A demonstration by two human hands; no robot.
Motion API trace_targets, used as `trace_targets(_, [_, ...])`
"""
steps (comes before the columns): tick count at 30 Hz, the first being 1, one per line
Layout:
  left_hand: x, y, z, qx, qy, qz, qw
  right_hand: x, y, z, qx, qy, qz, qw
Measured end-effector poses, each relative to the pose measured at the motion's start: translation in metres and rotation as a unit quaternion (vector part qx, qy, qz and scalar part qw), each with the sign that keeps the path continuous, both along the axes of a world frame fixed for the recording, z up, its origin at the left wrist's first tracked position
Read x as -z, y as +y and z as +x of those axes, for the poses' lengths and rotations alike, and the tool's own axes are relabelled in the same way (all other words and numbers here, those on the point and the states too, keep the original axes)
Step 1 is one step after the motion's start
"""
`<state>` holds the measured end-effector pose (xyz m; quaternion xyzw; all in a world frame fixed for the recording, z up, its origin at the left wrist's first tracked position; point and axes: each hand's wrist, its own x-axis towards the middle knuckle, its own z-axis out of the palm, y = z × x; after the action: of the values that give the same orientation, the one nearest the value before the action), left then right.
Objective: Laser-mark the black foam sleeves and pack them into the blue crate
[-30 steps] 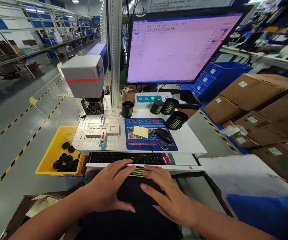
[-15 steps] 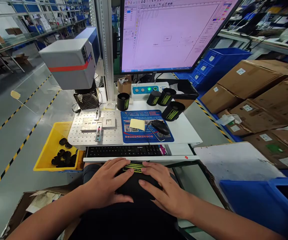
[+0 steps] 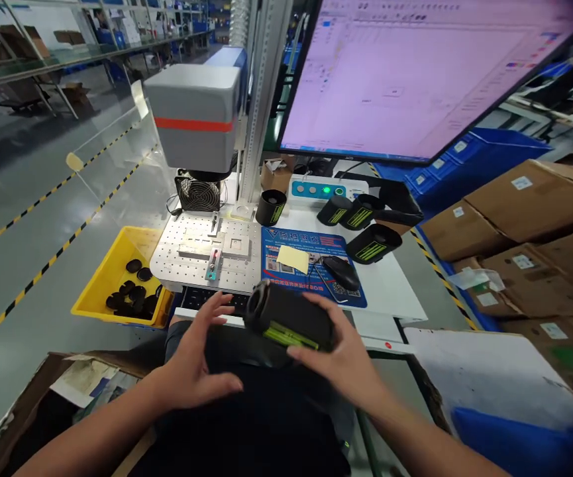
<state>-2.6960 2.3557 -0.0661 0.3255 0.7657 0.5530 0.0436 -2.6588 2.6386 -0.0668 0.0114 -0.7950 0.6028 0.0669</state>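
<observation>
My right hand point(image 3: 348, 361) grips a rolled black sleeve with yellow-green stripes point(image 3: 289, 321), lifted over my lap in front of the keyboard point(image 3: 201, 298). My left hand point(image 3: 194, 361) hovers beside the roll's left end with its fingers spread, fingertips near the roll; I cannot tell if they touch it. Black fabric point(image 3: 266, 411) lies across my lap under both hands. Several similar black rolls point(image 3: 373, 242) stand or lie on the white desk point(image 3: 390, 285) behind the mouse point(image 3: 343, 271).
A grey laser marker head point(image 3: 194, 122) hangs over a perforated metal plate point(image 3: 201, 255). A yellow bin point(image 3: 97, 281) with black oval pieces sits left. A large monitor point(image 3: 415, 73) stands behind, cardboard boxes point(image 3: 524, 205) at right, an open carton point(image 3: 32, 404) low left.
Both hands were pressing flat on the black fabric on my lap. Now the right hand has lifted the rolled sleeve and the left hand has come off it. The view has shifted.
</observation>
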Motion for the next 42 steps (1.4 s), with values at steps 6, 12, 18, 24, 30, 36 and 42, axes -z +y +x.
trace_targets(6, [0.097, -0.073, 0.052, -0.131, -0.190, -0.201, 0.952, -0.007, -0.011, -0.059, 0.045, -0.150, -0.292, 0.944])
trace_targets(12, [0.186, -0.115, 0.112, -0.141, -0.490, -0.184, 0.841, -0.003, -0.019, -0.082, 0.077, -0.145, -0.233, 0.959])
trace_targets(18, [0.219, -0.110, 0.095, -0.174, -0.497, -0.204, 0.825, 0.002, -0.027, -0.101, 0.048, -0.146, -0.157, 0.976])
trace_targets(24, [0.234, -0.111, 0.086, -0.165, -0.504, -0.196, 0.825, 0.007, -0.038, -0.117, 0.033, -0.163, -0.107, 0.980])
trace_targets(30, [0.237, -0.113, 0.093, -0.184, -0.514, -0.185, 0.817, 0.028, -0.035, -0.148, 0.017, -0.093, 0.028, 0.995])
trace_targets(36, [0.238, -0.112, 0.093, -0.195, -0.509, -0.192, 0.816, 0.060, -0.044, -0.214, 0.015, 0.031, 0.159, 0.987])
trace_targets(42, [0.242, -0.114, 0.096, -0.196, -0.513, -0.184, 0.815, 0.068, -0.064, -0.248, -0.020, 0.031, 0.186, 0.982])
